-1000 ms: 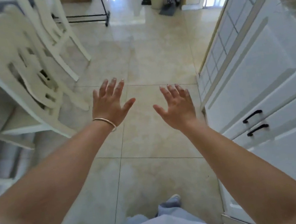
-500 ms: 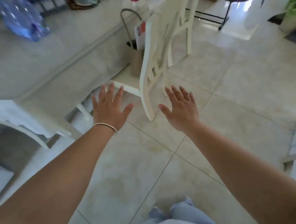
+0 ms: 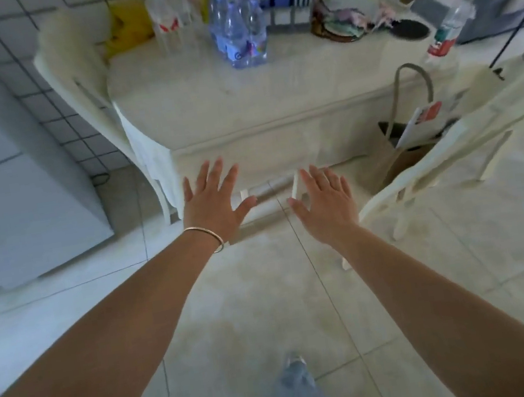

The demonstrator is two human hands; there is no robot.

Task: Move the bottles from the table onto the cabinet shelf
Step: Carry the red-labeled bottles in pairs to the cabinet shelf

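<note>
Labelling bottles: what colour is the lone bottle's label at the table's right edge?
Red and white, with a red cap, on the lone bottle; head view, somewhat blurred.

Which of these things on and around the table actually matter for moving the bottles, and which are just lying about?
Part of the job:
blue-tinted water bottles
clear bottles
red-labelled bottle
table
left hand and right hand, both empty

Just lying about:
yellow bag
paper bag
chairs

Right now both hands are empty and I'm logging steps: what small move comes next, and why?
Probably step closer and reach for the blue bottles: the left hand and right hand hover open short of the table.
</note>
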